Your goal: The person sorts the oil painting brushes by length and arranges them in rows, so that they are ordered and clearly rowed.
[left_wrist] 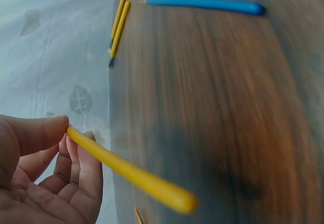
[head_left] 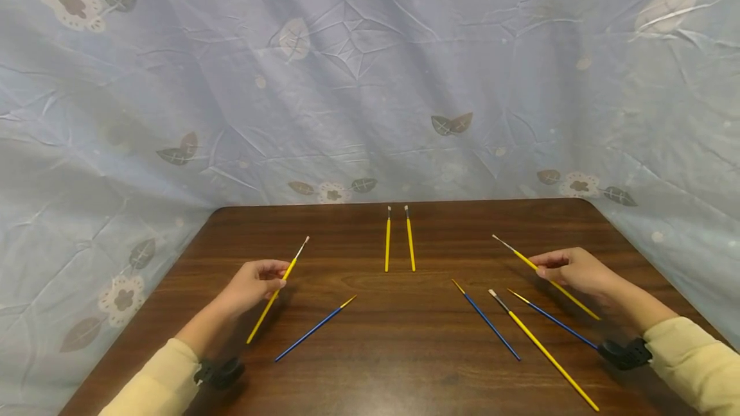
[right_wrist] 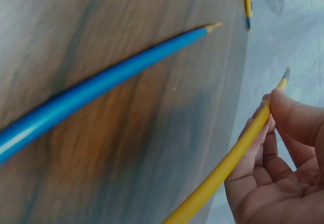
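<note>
My left hand [head_left: 252, 282] pinches a yellow paintbrush [head_left: 272, 301] between thumb and fingers, bristles pointing up and away. In the left wrist view the rounded handle end of this yellow paintbrush [left_wrist: 147, 180] sticks out toward the camera. On the right side, my right hand [head_left: 580, 270] pinches another yellow paintbrush [head_left: 563, 290] by its handle, bristle end toward the upper left. A blue paintbrush [head_left: 315, 328] lies on the table just right of the left hand. Nearest the right hand lies a second blue paintbrush [head_left: 554, 320].
Two yellow paintbrushes, one left [head_left: 388, 242] and one right [head_left: 410, 242], lie side by side near the back edge of the brown wooden table [head_left: 393, 339]. Another blue paintbrush [head_left: 488, 323] and a long yellow paintbrush [head_left: 549, 355] lie at front right. Behind hangs a patterned curtain [head_left: 370, 95].
</note>
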### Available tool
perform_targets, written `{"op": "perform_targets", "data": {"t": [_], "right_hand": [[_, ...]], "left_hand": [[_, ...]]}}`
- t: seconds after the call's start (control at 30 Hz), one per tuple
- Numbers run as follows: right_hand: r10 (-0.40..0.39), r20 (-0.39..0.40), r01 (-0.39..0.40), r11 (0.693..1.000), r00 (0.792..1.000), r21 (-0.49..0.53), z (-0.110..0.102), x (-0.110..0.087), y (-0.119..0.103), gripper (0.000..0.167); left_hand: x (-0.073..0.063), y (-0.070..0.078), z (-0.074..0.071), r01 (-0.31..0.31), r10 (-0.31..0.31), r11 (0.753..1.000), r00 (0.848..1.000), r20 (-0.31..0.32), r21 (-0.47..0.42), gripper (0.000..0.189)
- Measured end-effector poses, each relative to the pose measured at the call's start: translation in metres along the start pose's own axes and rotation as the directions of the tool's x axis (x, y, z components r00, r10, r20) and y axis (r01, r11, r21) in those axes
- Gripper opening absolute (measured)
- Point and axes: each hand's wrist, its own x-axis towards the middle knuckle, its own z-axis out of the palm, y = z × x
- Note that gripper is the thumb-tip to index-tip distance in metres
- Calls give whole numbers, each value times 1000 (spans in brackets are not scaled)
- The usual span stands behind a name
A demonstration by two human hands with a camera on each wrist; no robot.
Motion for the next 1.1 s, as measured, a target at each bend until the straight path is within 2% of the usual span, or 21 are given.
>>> {"op": "perform_targets", "data": {"t": [0.23, 0.47, 0.63, 0.87, 1.1], "right_hand": [[-15, 10, 15, 1000, 1000, 26, 5, 7, -12, 51], [2, 21, -5, 993, 1000, 119, 9, 17, -25, 58], [-19, 39, 13, 987, 999, 160, 13, 27, -36, 58], [-22, 45, 11, 972, 999, 237, 24, 43, -51, 54], [22, 31, -31, 942, 999, 335, 35, 60, -66, 54]], "left_hand": [[11, 9, 10, 15, -16, 995, 1000, -6, -99, 38], [21, 19, 19, 32, -34, 982, 999, -5, -185, 41], [28, 24, 27, 44, -48, 973, 999, -11, -228, 43], [40, 32, 44, 73, -82, 954, 997, -17, -290, 43], [52, 38, 58, 85, -99, 947, 995, -30, -310, 43]]}}
